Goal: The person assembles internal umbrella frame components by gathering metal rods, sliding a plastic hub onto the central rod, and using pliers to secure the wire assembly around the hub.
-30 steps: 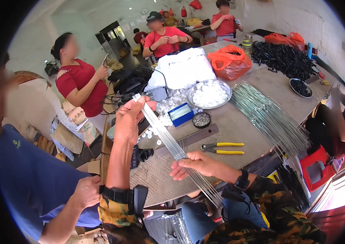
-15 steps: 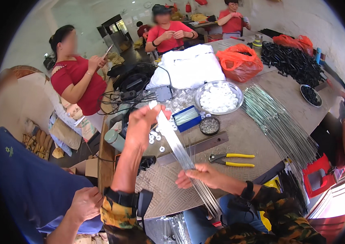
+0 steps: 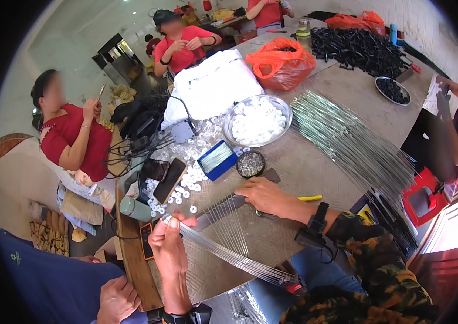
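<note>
Pinched in my left hand [image 3: 168, 243] is one end of a bundle of thin metal rods [image 3: 229, 260]; its other end slants down to the right over the table's near edge. My right hand [image 3: 265, 195] lies with fingers stretched out on a flat metal bar [image 3: 219, 217]. Beside its fingertips several loose thin rods [image 3: 230, 227] are fanned out across the bar toward me. Under my right wrist are pliers, mostly hidden, with a yellow handle [image 3: 310, 198] showing.
Ahead stand a blue box of fine rods [image 3: 231, 171], a dark round dish [image 3: 264, 162] and a metal bowl [image 3: 290, 116] of white pieces. White rings [image 3: 192, 209] and phones [image 3: 170, 181] lie left. A big rod pile [image 3: 355, 137] is right. Several people surround the table.
My left hand has come down and toward me with the rod bundle. My right hand has left the bundle and moved up onto the bar, where loose rods now lie. The view has shifted.
</note>
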`<state>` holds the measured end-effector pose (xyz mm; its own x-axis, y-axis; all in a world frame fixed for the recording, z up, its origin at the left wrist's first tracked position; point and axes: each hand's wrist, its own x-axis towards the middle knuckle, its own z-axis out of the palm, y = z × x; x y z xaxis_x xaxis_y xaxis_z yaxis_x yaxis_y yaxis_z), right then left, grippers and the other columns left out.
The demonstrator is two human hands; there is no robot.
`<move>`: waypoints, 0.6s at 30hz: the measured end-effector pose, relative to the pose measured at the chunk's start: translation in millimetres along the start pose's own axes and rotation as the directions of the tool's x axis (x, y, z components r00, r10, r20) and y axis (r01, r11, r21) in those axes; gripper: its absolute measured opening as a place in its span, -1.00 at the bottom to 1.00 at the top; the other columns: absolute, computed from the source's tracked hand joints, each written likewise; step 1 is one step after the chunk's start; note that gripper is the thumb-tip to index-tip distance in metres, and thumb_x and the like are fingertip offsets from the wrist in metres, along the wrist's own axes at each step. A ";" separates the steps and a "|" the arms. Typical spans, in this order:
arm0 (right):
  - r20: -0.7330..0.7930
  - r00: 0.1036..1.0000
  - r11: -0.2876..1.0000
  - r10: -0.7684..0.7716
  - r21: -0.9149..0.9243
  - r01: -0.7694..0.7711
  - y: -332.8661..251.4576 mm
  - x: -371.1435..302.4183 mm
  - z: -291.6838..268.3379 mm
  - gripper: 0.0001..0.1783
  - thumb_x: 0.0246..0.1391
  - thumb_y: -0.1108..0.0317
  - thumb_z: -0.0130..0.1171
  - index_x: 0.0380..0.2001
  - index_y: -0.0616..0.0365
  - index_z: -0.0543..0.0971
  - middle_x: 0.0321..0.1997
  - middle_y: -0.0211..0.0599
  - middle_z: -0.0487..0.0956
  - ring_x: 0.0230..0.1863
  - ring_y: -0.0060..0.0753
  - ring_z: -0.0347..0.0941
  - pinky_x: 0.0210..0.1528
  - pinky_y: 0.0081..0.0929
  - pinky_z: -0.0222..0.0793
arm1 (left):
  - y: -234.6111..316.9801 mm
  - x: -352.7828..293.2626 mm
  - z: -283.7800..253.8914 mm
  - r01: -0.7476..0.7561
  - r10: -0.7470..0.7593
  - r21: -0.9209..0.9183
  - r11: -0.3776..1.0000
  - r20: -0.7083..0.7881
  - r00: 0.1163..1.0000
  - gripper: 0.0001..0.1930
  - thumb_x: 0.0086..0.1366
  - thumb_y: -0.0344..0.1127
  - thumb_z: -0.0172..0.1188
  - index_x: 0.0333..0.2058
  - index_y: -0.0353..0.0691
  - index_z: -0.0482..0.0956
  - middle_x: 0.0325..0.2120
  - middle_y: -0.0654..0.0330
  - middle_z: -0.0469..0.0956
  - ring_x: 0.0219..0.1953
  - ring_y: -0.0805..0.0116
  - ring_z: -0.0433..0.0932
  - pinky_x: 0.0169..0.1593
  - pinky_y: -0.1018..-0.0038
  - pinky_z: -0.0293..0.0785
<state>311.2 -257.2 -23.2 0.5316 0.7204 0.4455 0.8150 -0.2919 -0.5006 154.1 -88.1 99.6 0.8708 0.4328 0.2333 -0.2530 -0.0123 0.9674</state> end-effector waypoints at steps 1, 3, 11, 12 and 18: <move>0.005 1.000 1.000 0.006 0.005 -0.006 0.1 -3.4 1.8 -0.70 -0.19 0.50 0.13 -0.26 0.18 0.49 -0.19 -0.24 0.49 -0.09 -0.21 0.33 -0.03 -0.32 0.22 | -2.3 -5.3 0.3 -0.026 0.026 0.013 1.000 0.001 1.000 -0.82 0.17 -0.34 0.08 -0.40 -0.37 0.51 -0.53 0.04 0.56 -0.41 0.41 0.51 0.18 0.31 0.05; 0.002 1.000 0.998 -0.008 0.059 0.008 -2.0 -10.5 1.5 -0.61 -0.25 0.58 0.09 -0.21 0.17 0.49 -0.20 -0.24 0.49 -0.07 -0.17 0.31 -0.01 -0.31 0.21 | -7.7 -16.6 -2.1 -0.043 0.042 0.047 0.998 0.014 0.999 -0.82 0.16 -0.34 0.08 -0.41 -0.37 0.51 -0.53 0.04 0.56 -0.40 0.42 0.51 0.22 0.29 -0.06; 0.044 0.995 0.977 -0.094 0.197 0.084 -10.4 -47.5 -11.4 -0.55 -0.25 0.64 0.03 -0.17 0.13 0.48 -0.14 -0.23 0.49 -0.03 -0.15 0.33 0.16 -0.23 0.11 | -17.5 -67.4 18.3 -0.115 0.099 0.244 0.963 0.074 0.992 -0.78 0.16 -0.29 0.06 -0.48 -0.36 0.53 -0.58 0.10 0.57 -0.42 0.47 0.53 0.25 0.17 -0.14; 0.075 0.992 0.969 -0.105 0.232 0.085 -9.7 -48.2 -11.4 -0.56 -0.20 0.62 0.03 -0.15 0.08 0.47 -0.13 -0.24 0.49 0.00 -0.16 0.33 0.20 -0.22 0.09 | -19.9 -74.2 17.9 -0.126 0.106 0.264 0.956 0.092 0.990 -0.78 0.16 -0.29 0.05 -0.49 -0.37 0.53 -0.57 0.10 0.57 -0.43 0.47 0.53 0.25 0.15 -0.16; 0.029 0.971 0.952 -0.237 0.207 0.226 -4.2 -51.6 -28.2 -0.60 -0.19 0.57 0.07 -0.15 0.18 0.44 -0.13 -0.23 0.47 -0.03 -0.22 0.35 0.19 -0.18 0.07 | -15.3 -92.9 29.3 -0.216 0.208 0.304 0.928 0.059 0.976 -0.78 0.16 -0.28 0.04 -0.47 -0.36 0.49 -0.61 0.11 0.55 -0.47 0.44 0.52 0.25 0.10 -0.14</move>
<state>286.9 -310.9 -23.2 0.3164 0.7870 0.5297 0.8484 0.0151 -0.5291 89.5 -154.5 66.1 0.8225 0.3663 0.4351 -0.2952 -0.3790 0.8771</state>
